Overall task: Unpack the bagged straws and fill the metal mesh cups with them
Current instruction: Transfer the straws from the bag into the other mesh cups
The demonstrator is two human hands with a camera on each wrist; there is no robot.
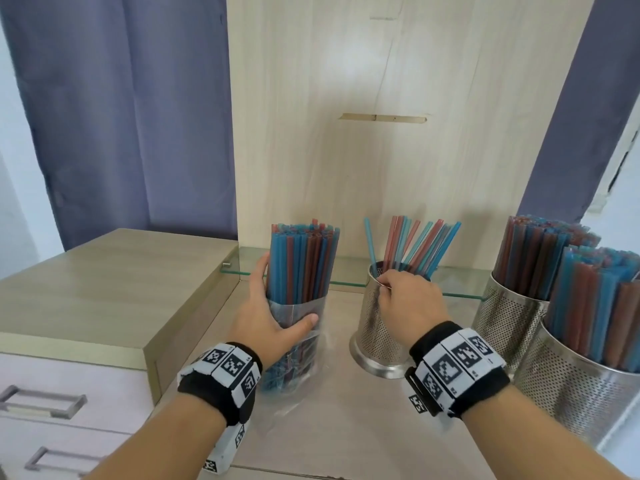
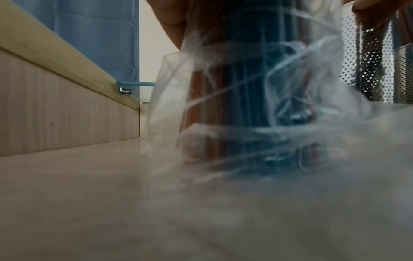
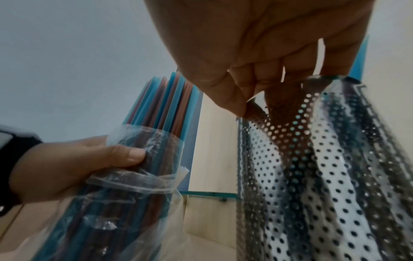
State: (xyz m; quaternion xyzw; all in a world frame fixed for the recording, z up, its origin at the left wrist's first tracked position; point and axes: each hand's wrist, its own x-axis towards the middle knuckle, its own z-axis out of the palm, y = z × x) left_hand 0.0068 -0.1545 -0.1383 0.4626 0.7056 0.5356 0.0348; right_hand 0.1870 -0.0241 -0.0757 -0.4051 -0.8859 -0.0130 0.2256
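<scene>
A bundle of blue and red straws [image 1: 303,261] stands upright on the desk, its lower half inside a clear plastic bag [image 1: 294,368]. My left hand [image 1: 273,320] grips the bundle around the bag's rolled-down top, thumb in front. In the right wrist view the same bundle [image 3: 165,109] and bag [image 3: 138,176] show at the left. A perforated metal cup [image 1: 375,330] with a few loose straws [image 1: 415,244] stands to the right. My right hand [image 1: 405,296] pinches the cup's near rim, with the cup [image 3: 312,167] seen close from below. The left wrist view shows the bag [image 2: 257,114] close up.
Two more mesh cups [image 1: 512,327] [image 1: 588,400] packed with straws stand at the right. A glass shelf [image 1: 460,282] runs along the wooden back panel [image 1: 381,133]. A raised cabinet top [image 1: 104,292] with drawers lies to the left. Purple curtains hang behind.
</scene>
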